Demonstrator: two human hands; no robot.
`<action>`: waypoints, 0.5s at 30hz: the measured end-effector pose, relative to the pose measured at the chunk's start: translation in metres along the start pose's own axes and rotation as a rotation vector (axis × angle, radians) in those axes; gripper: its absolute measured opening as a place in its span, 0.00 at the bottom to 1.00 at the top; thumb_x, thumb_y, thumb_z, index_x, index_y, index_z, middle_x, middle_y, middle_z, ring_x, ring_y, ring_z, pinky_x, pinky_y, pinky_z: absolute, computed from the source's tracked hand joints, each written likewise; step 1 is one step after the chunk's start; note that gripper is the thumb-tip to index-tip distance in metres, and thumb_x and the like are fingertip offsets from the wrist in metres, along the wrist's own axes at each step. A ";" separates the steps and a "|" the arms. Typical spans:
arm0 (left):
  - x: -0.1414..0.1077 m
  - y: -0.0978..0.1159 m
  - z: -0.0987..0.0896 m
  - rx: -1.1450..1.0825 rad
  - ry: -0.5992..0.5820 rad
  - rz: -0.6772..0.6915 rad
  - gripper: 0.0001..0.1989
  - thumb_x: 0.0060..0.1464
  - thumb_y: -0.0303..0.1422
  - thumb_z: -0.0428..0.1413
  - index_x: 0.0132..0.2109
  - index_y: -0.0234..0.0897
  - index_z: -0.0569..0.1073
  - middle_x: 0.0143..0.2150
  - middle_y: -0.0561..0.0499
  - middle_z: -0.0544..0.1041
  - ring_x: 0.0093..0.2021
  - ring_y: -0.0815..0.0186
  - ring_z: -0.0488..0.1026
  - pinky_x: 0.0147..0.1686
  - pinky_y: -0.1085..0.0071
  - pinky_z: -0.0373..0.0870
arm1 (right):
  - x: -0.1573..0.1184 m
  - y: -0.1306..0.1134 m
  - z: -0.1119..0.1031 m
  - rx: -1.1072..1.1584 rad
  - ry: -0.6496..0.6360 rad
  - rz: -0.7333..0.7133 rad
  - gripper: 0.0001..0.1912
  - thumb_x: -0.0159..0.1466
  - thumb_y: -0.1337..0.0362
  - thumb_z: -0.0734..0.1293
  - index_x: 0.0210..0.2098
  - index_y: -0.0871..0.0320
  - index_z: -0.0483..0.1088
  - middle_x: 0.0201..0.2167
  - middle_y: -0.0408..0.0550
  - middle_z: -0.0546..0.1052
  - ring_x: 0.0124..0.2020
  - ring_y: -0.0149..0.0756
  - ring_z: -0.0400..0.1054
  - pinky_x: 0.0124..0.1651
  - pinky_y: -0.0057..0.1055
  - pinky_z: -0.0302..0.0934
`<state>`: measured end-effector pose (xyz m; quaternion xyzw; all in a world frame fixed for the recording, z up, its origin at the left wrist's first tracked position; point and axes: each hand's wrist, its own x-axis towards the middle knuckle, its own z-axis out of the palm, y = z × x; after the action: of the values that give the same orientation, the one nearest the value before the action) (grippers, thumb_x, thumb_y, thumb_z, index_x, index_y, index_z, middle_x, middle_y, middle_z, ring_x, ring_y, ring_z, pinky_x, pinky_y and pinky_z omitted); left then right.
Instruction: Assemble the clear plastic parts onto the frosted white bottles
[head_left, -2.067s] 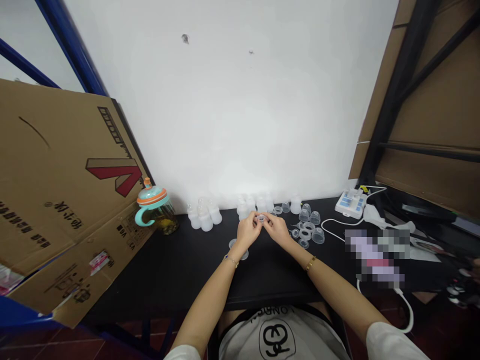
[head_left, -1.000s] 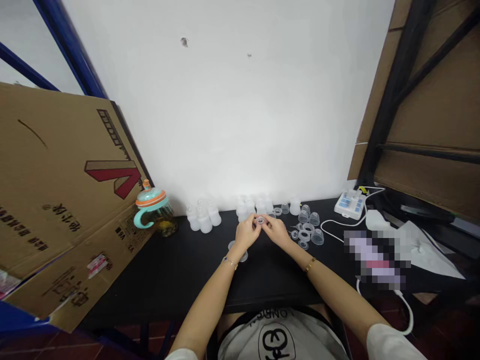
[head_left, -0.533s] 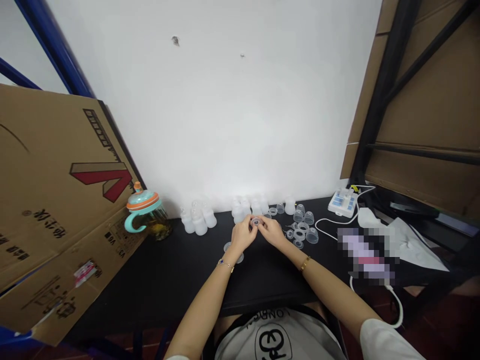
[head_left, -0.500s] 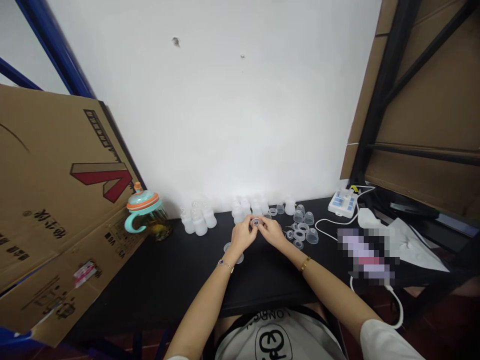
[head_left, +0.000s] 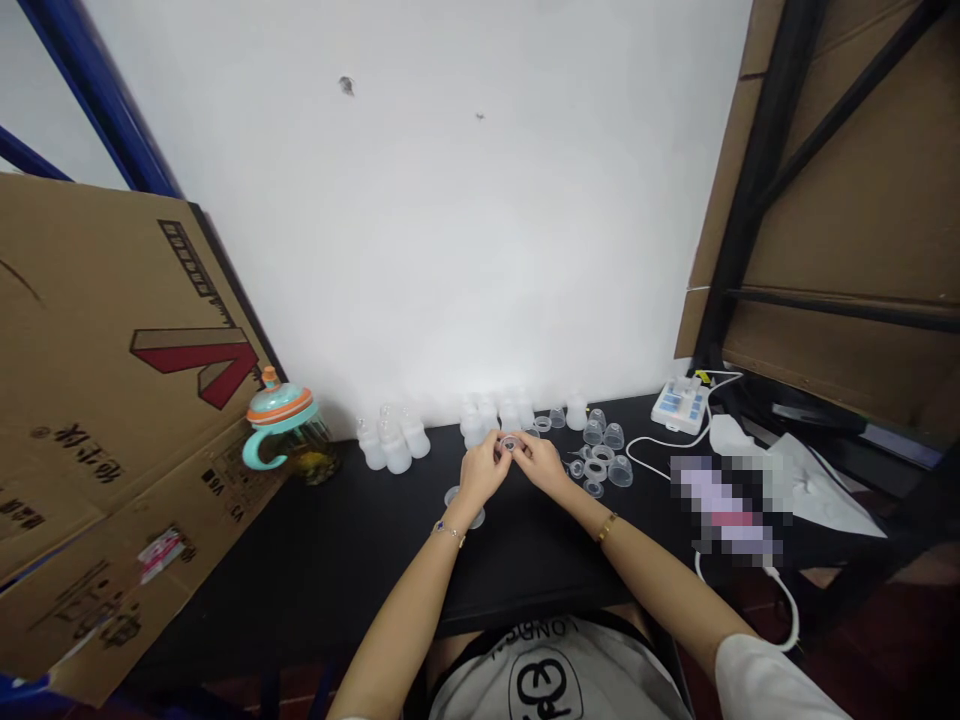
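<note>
A small clear ring [head_left: 510,443] sits between the fingertips of both hands, near the middle of the far part of a black table [head_left: 315,565]. The left hand [head_left: 480,475] and right hand [head_left: 541,465] are curled and close together, each pinching the ring's edge, so little of it shows. Just behind the hands stands a row of frosted bottles [head_left: 474,425], and the table's far edge meets a white wall [head_left: 450,230] only a little beyond them. Clear cups [head_left: 613,436] and rings [head_left: 596,469] lie in a loose cluster just right of the right hand, leaving little room on that side. A clear piece [head_left: 452,496] lies beside the left wrist. Bare black tabletop spreads left and near of the hands, up to the table's near edge, which passes under both forearms. Further left stand more bottles [head_left: 395,450], then a teal-handled cup [head_left: 283,420] against a leaning cardboard sheet [head_left: 112,400] that overhangs the left end. At far right, a white control box [head_left: 679,407] and its cable [head_left: 660,460] sit near a pixelated patch [head_left: 727,505].
</note>
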<state>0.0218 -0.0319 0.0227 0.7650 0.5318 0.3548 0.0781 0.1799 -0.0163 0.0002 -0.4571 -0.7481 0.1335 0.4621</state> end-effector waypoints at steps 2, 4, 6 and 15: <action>0.000 -0.001 0.001 0.013 -0.003 0.008 0.11 0.64 0.36 0.51 0.49 0.43 0.74 0.32 0.54 0.80 0.32 0.63 0.77 0.33 0.72 0.64 | -0.001 0.000 0.000 0.017 -0.007 0.004 0.14 0.66 0.63 0.62 0.44 0.56 0.79 0.25 0.42 0.76 0.24 0.33 0.65 0.31 0.26 0.53; -0.001 -0.002 0.002 0.023 -0.006 0.013 0.11 0.64 0.36 0.51 0.51 0.43 0.74 0.32 0.54 0.79 0.33 0.63 0.78 0.34 0.71 0.65 | -0.001 0.000 0.000 0.037 -0.015 0.003 0.15 0.66 0.62 0.62 0.45 0.56 0.79 0.25 0.42 0.76 0.24 0.33 0.65 0.31 0.26 0.53; -0.001 -0.004 0.003 0.032 -0.006 0.016 0.12 0.65 0.36 0.50 0.52 0.43 0.73 0.32 0.53 0.79 0.33 0.62 0.78 0.34 0.71 0.65 | -0.001 -0.001 0.000 0.047 -0.016 0.003 0.15 0.66 0.62 0.62 0.45 0.56 0.79 0.25 0.42 0.76 0.24 0.33 0.65 0.31 0.26 0.53; 0.001 -0.006 0.005 0.079 -0.015 -0.001 0.13 0.65 0.36 0.50 0.53 0.42 0.73 0.34 0.52 0.81 0.35 0.61 0.79 0.35 0.70 0.65 | 0.000 0.000 0.000 0.008 -0.012 0.012 0.15 0.66 0.62 0.62 0.45 0.57 0.79 0.23 0.41 0.75 0.22 0.32 0.64 0.29 0.26 0.52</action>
<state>0.0206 -0.0273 0.0166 0.7698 0.5452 0.3277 0.0521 0.1801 -0.0162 -0.0001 -0.4587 -0.7476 0.1420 0.4588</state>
